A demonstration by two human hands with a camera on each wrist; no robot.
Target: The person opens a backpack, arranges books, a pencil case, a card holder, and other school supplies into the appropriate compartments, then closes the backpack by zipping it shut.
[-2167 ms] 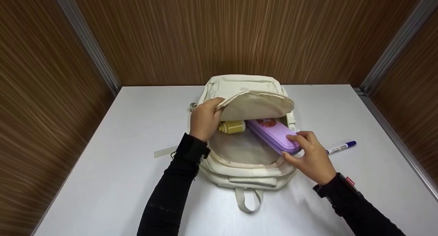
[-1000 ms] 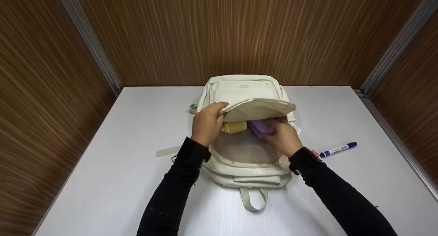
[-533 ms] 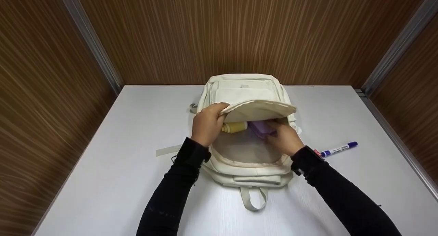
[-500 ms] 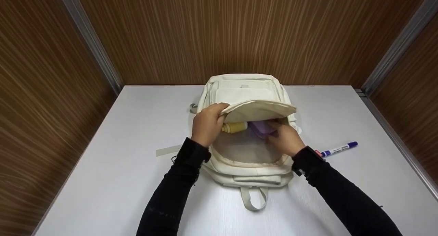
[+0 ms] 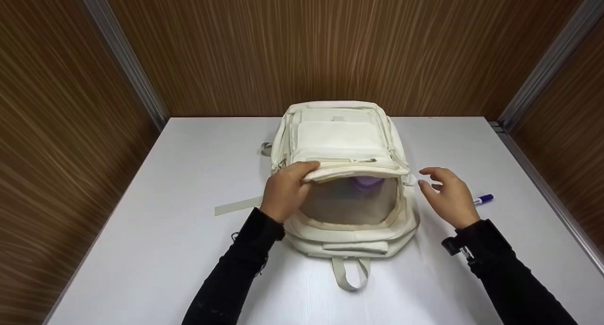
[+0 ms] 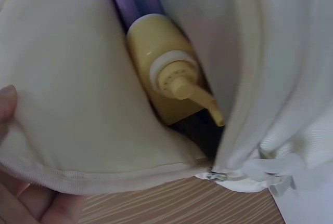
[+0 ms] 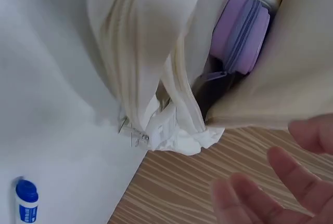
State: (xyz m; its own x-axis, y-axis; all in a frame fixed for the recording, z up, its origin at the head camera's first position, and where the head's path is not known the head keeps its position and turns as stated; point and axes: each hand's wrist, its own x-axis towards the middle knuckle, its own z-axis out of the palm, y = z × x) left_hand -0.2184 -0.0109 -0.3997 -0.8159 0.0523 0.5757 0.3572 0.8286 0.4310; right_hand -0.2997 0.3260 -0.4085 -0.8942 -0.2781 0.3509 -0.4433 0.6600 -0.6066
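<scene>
A cream backpack (image 5: 340,136) lies on the table with its main compartment unzipped. My left hand (image 5: 287,191) grips the edge of its flap, thumb on one side and fingers on the other. Inside, a purple zippered pencil case (image 7: 242,34) lies end to end with a yellow pump bottle (image 6: 164,63); in the head view only the end of the case shows under the flap and the bottle is hidden. My right hand (image 5: 448,195) is off the bag's right side, holding nothing, its fingers loosely bent and apart from the thumb.
A marker with a blue cap (image 5: 485,199) lies on the white table (image 5: 188,174) right of the bag, partly behind my right hand. A strap (image 5: 237,206) stretches out on the left. Wood-grain panels (image 5: 302,46) wall the table's back and sides.
My right hand has let go of the pencil case inside the backpack and moved out to the right. My left hand has brought the flap lower, covering the bottle in the head view.
</scene>
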